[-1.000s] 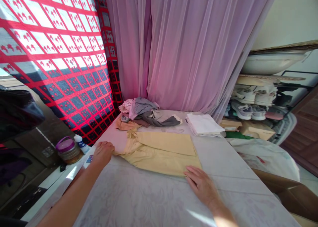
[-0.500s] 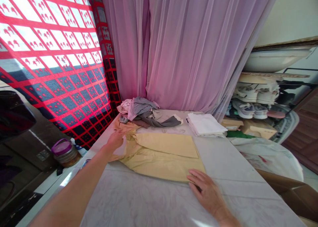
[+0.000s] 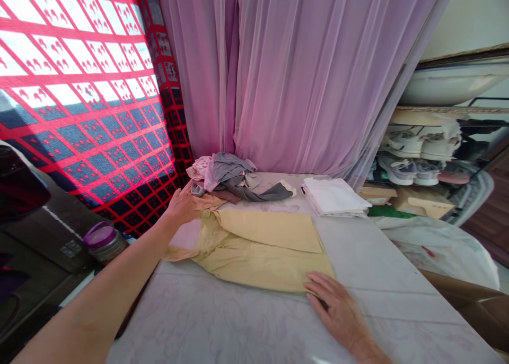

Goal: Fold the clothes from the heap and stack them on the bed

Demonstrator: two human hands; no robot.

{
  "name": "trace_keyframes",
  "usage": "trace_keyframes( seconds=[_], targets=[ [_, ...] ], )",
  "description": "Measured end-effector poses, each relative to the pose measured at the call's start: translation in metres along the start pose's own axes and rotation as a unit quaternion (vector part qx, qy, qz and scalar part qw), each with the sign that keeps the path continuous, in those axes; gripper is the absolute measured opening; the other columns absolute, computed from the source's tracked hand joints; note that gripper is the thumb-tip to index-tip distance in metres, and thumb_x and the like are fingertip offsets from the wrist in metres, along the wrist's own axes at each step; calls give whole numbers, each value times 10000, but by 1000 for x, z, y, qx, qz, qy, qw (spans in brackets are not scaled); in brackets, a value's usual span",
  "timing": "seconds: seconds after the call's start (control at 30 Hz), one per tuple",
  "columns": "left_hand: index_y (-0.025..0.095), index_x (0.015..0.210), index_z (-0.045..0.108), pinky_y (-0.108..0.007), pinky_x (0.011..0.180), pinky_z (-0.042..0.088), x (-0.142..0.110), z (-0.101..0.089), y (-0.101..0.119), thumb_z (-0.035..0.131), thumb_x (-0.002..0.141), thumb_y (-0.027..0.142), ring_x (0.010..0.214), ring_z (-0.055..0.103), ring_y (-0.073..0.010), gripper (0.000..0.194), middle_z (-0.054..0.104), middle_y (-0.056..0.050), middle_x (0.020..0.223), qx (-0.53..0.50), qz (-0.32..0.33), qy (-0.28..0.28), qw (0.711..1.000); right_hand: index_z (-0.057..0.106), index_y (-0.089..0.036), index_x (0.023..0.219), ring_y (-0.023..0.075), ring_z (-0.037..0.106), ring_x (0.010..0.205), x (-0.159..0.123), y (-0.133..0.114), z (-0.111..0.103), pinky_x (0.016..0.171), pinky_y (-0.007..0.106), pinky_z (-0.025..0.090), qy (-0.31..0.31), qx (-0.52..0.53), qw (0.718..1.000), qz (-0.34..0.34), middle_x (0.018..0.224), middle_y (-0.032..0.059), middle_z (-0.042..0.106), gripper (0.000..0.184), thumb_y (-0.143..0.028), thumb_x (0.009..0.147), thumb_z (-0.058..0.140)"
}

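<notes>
A yellow garment (image 3: 266,258) lies folded flat on the table, its long side across in front of me. A button and gathered fabric show at its left end, where a peach-tinted strip reaches further left. My right hand (image 3: 334,303) rests at the near right corner, fingers laid on the cloth and thumb apart from them below the edge. Beyond the garment's left end is my left hand (image 3: 183,207), fingers outstretched beside peach cloth (image 3: 212,200). Whether its fingertips touch that cloth is hard to make out.
Crumpled clothes (image 3: 230,173) are heaped at the back left, with a dark grey piece trailing right. A stack of folded white cloth (image 3: 334,194) sits at the back right. Purple curtains (image 3: 298,77) hang behind the table (image 3: 222,327). A shoe rack (image 3: 421,154) stands right.
My left hand has moved away from me and slightly left, off the garment's left end toward the clothes heap. My right hand stays at the same corner. The view has shifted slightly.
</notes>
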State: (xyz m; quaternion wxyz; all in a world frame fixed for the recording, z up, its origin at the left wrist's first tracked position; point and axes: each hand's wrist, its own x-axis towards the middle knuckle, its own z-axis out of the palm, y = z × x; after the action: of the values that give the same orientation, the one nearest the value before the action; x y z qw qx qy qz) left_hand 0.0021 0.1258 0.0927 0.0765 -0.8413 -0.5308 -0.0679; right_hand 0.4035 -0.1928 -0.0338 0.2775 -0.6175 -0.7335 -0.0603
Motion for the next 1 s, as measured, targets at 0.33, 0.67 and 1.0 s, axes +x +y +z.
trace_keyframes(
  seconds=[0.33, 0.67, 1.0],
  targets=[
    [198, 1286, 558, -416, 1150, 207, -38, 28, 104, 392, 934, 386, 1372, 337, -263, 433, 481, -85, 1438, -50, 91, -21, 994, 732, -280, 1023, 243, 613, 1113, 2, -6, -8, 961, 437, 502, -32, 15, 999, 17, 1174, 67, 683, 270, -397, 890, 529],
    [213, 1447, 374, -526, 1145, 204, -60, 64, 148, 329, 954, 486, 1426, 267, -284, 566, 320, -86, 1550, -60, 43, -95, 993, 755, -248, 897, 213, 683, 925, 8, -16, -20, 861, 373, 546, 9, 0, 999, 52, 962, 58, 746, 343, -347, 938, 429],
    [202, 1439, 407, -485, 1150, 206, -75, 68, 182, 307, 954, 497, 1419, 286, -294, 576, 358, -102, 1528, -59, 60, -37, 996, 640, -187, 1199, 235, 594, 1130, 80, -28, 3, 945, 373, 480, -3, -71, 980, 187, 1238, 114, 643, 379, -246, 882, 440]
  ],
)
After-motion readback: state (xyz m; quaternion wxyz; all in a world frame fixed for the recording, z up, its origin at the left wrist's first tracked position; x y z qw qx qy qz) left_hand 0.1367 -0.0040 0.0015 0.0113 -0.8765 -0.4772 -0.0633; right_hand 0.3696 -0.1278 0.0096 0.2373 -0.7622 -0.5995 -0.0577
